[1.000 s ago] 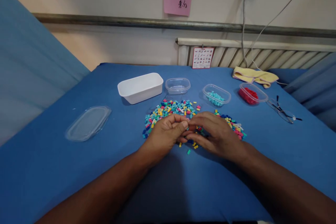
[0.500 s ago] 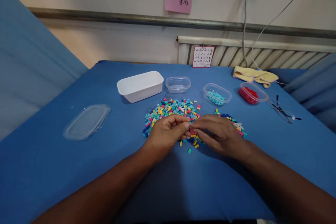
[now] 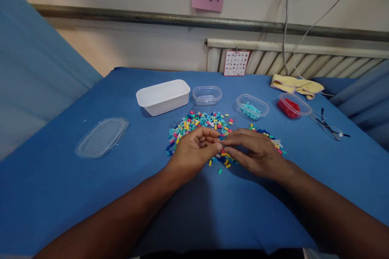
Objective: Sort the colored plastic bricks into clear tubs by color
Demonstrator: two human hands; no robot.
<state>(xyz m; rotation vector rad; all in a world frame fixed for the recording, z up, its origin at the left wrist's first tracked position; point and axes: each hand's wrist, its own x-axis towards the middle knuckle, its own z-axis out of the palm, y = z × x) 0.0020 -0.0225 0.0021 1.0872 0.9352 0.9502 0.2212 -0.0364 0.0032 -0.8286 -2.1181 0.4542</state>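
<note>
See colourful bricks (image 3: pixel 196 123) spread beneath and beyond left hand (image 3: pixel 194 151), right hand (image 3: pixel 258 153), fingers close together (cannot tell if gripping any).

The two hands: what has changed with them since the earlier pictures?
The left hand has drawn its lower fingers back toward its palm, away from the right hand, so more blocks show between the hands. Whether any block was gripped or released, I cannot tell. The white tub and clear containers stayed in place.

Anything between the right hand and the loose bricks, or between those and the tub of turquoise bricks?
Nothing visible: the right hand is over the loose bricks, and only blue sheet separates them from the tub of turquoise bricks.
</note>
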